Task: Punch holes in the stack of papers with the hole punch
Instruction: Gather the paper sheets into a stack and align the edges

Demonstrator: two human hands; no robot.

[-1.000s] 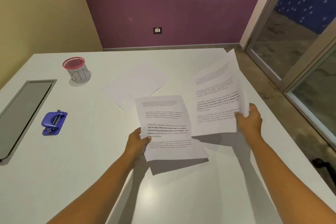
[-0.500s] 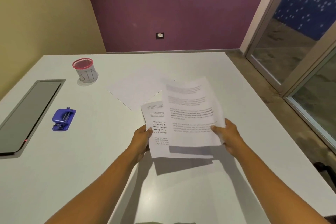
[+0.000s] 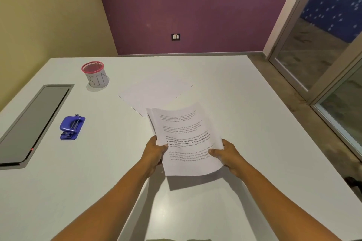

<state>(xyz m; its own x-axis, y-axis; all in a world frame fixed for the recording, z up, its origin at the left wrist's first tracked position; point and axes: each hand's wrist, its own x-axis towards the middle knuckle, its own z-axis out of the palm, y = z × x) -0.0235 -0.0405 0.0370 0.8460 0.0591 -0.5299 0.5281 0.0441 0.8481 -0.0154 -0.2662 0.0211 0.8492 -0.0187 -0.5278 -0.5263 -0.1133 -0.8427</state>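
Currently both hands hold the stack of papers (image 3: 186, 135) up off the white surface (image 3: 254, 119), near its middle and right in front of the person. The left hand (image 3: 154, 152) grips the stack's left edge, thumb on the printed top page, fingers curled underneath. The right hand (image 3: 225, 154) grips the right edge low down, thumb on top, fingers behind. Both grips are closed on the paper.

The stack is tilted, its top leaning away and slightly right, and the top edge curls. The sheets are not quite aligned: a 2nd edge peeks out along the upper left. The top page shows 4 blocks of text, 1 with bold lines. The stack's shadow falls on the surface just below it.

The hole punch (image 3: 72, 127), blue, sits on the surface well left of the stack, apart from both hands. Just left of it a long gray panel (image 3: 33, 121) is set into the surface, with a small red light near its close end. Beyond the punch stands a cup (image 3: 96, 75) with a pink mesh rim and a white wrap lettered "BIN".

Blank sheets (image 3: 156, 94) lie flat just beyond the stack, partly hidden by it; how many cannot be told. The far wall (image 3: 195, 6) is purple with 1 socket (image 3: 175, 37), and a glass door (image 3: 313, 49) stands at right.
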